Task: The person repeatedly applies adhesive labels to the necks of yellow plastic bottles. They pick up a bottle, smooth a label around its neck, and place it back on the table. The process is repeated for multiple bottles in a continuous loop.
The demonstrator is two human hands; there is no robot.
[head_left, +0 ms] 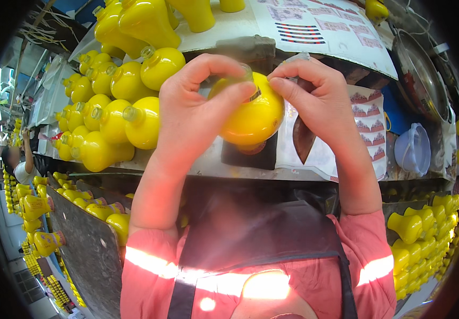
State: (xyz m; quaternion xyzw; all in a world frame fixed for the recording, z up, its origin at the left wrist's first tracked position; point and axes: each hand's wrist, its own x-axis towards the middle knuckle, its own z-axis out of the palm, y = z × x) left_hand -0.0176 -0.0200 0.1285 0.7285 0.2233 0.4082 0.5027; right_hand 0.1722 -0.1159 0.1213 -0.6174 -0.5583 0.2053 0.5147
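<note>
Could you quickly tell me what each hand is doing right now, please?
Left hand: closed around the yellow bottle.
Right hand: fingertips pinched at the same bottle's upper side.

Bare forearms, coral-pink short sleeves (pixel 149 266) and a dark apron (pixel 261 234).

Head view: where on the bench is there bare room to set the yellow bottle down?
Free: little. A strip of bench at the near edge, between the bottle pile and the dark block under the held yellow bottle. Crowded: left with bottles; label sheets and a bluish tub right.
</note>
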